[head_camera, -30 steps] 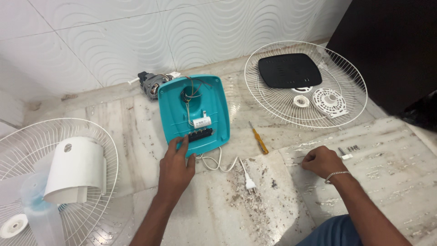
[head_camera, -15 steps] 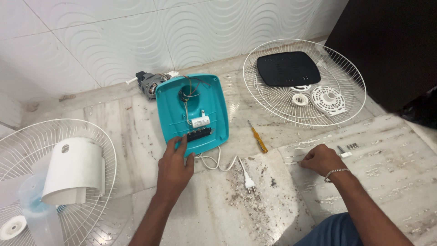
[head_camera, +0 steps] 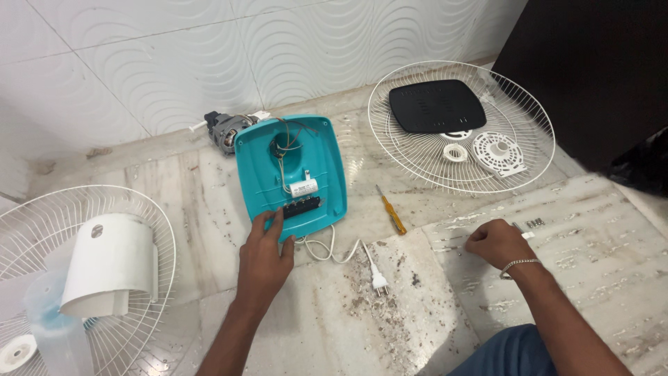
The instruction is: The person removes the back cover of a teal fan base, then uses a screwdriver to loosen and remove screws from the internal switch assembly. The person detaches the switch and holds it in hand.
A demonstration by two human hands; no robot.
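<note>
My left hand (head_camera: 264,254) lies flat and open on the smooth teal plastic fan base (head_camera: 291,174). Right of it, my right hand (head_camera: 495,242) curls shut, pinching a tiny white piece (head_camera: 527,235).

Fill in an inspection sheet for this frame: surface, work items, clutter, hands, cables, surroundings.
Surface: marble floor, stained and gritty near the person.
Work items: teal fan base lying open, wiring and a white capacitor inside; grey motor at its far edge.
Clutter: yellow screwdriver; small screws; right fan guard holding a black cover and white round parts; left fan guard holding a white housing.
Hands: left hand fingertips on the base's near edge; right hand closed, by the screws.
Cables: white cord and plug loose on the floor.
Surroundings: white wavy wall tiles; dark panel at right.
</note>
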